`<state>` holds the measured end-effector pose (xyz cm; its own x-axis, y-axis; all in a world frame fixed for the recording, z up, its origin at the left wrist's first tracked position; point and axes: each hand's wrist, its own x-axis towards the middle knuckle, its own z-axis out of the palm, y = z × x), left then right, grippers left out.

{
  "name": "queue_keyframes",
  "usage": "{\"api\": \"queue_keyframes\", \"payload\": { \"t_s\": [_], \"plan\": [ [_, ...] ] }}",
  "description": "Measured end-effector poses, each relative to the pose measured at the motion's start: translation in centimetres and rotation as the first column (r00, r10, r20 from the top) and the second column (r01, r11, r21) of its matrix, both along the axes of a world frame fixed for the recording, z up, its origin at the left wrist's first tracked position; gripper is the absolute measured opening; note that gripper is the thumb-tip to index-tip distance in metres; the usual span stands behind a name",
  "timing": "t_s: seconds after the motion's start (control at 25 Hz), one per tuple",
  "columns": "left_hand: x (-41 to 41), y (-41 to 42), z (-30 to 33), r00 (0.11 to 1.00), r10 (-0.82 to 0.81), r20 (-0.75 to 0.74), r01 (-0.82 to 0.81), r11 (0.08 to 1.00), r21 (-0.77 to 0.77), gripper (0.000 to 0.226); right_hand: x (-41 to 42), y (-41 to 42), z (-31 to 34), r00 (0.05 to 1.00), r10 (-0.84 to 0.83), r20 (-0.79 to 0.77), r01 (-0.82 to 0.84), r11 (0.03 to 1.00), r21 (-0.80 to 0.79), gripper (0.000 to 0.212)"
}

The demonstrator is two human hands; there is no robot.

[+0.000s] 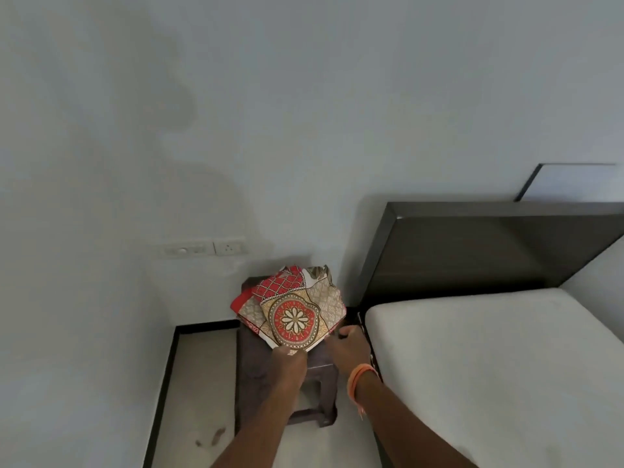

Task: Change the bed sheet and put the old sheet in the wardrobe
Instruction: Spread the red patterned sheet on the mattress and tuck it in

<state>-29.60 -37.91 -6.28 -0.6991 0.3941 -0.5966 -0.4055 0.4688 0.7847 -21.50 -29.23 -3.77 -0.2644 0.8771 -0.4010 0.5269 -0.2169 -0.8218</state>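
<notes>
Though folded — sheet (297, 312) corner toward hands (290, 361)

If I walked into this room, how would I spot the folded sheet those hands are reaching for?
Find the bed's dark headboard. Left of it, by the wall, stands a small brown stool. The folded sheet lies on top: the only patterned thing here, red and gold with a white flower medallion.

A home bedroom: bare mattress (499, 359) against a dark headboard (472, 251), wall socket (229, 247), small stool (256, 373) beside.
</notes>
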Motion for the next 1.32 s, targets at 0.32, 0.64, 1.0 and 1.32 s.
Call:
{"api": "queue_keyframes", "payload": {
  "t_s": [0.32,0.64,1.0,1.32],
  "plan": [
    [-12.6,13.0,-17.8,0.999,-0.011,-0.038,0.008,0.997,-0.082,0.083,-13.7,10.1,-18.5,0.977,-0.062,0.206,0.106,0.971,-0.213,0.063],
    [-14.5,16.1,-22.5,0.980,0.194,0.038,-0.167,0.915,-0.367,0.108,-13.7,14.5,-28.7,0.935,-0.256,0.246,0.339,0.848,-0.407,0.115],
    [-10.2,18.6,-15.2,0.990,0.095,0.108,-0.091,0.995,-0.041,0.035,-8.1,15.7,-20.0,0.905,-0.409,-0.115,0.246,0.726,-0.642,0.046],
    [12.7,16.4,3.6,0.875,-0.398,-0.274,0.461,0.858,0.227,0.034,14.5,11.4,0.5,0.828,-0.490,-0.272,0.268,0.771,-0.577,0.050]
  ]
}}
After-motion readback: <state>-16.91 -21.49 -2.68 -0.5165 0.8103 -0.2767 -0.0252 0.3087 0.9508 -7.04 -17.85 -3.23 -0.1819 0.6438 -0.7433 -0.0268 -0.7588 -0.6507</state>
